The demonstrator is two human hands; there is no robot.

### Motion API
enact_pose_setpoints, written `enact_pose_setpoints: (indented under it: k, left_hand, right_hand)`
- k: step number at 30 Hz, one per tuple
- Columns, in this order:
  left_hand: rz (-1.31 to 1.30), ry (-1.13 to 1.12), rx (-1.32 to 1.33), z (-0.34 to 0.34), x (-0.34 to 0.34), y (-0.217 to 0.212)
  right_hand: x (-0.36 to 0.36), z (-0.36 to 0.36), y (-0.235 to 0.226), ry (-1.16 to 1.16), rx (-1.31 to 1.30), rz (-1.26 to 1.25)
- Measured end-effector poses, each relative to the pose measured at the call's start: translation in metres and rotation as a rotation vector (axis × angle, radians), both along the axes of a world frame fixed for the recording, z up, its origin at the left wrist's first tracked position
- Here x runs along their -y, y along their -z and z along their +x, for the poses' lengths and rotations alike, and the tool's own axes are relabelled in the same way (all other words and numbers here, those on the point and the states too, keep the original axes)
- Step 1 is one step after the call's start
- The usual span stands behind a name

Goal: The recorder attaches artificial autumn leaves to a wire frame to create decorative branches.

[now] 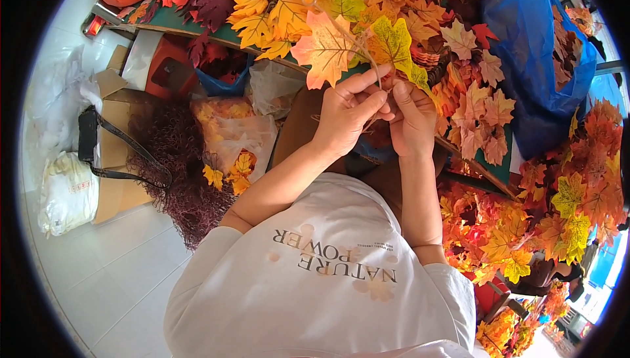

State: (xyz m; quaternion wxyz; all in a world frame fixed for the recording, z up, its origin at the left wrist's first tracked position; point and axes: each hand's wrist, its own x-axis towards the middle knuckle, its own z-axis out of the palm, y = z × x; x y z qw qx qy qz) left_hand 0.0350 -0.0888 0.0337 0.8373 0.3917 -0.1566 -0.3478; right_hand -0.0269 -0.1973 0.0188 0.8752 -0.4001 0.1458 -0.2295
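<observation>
My left hand (348,112) and my right hand (412,116) meet in front of my chest, fingers pinched together on the thin stems of a small bunch of artificial maple leaves. An orange leaf (325,49) and a yellow-green leaf (394,46) fan upward from the grip. Both hands are closed on the stems, the left thumb and forefinger over the right fingertips. The stems' lower ends are hidden by my fingers.
A green table (190,24) carries a heap of orange, yellow and red fake leaves (407,3). A blue plastic bag (538,56) of leaves stands at right, more leaves (525,227) pile lower right. Cardboard boxes (118,154), white bags (65,190) and dark red twigs (180,168) sit on the tiled floor at left.
</observation>
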Motion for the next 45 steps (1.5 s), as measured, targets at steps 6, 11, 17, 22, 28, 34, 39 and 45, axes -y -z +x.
enact_pose_setpoints:
  k: [6, 11, 17, 22, 28, 34, 39, 45]
  left_hand:
    - [0.010, -0.015, -0.021, 0.000, 0.002, 0.002]
    - [-0.008, -0.018, -0.020, 0.001, 0.000, 0.003]
    - [0.016, -0.063, 0.115, 0.007, -0.012, 0.012]
    - [0.035, -0.038, 0.058, 0.008, -0.015, 0.002]
    - [0.000, -0.058, 0.061, 0.010, -0.017, 0.005]
    - [0.037, -0.058, 0.032, 0.011, -0.015, 0.004]
    - [0.021, -0.059, 0.039, 0.011, -0.015, 0.005]
    - [0.028, -0.059, 0.020, 0.010, -0.016, 0.006]
  right_hand:
    - [-0.001, -0.002, 0.000, 0.007, 0.024, -0.011]
    - [-0.004, 0.001, 0.004, 0.073, -0.041, -0.072]
    - [-0.009, 0.000, -0.004, -0.011, -0.049, -0.070]
    - [-0.010, 0.006, -0.005, 0.013, 0.021, 0.026]
    - [-0.013, 0.009, 0.000, -0.100, -0.004, 0.136]
    - [-0.015, 0.013, 0.000, -0.046, -0.061, 0.118]
    - [-0.016, 0.013, 0.001, -0.024, -0.060, 0.122]
    - [-0.016, 0.012, 0.002, -0.036, -0.048, 0.117]
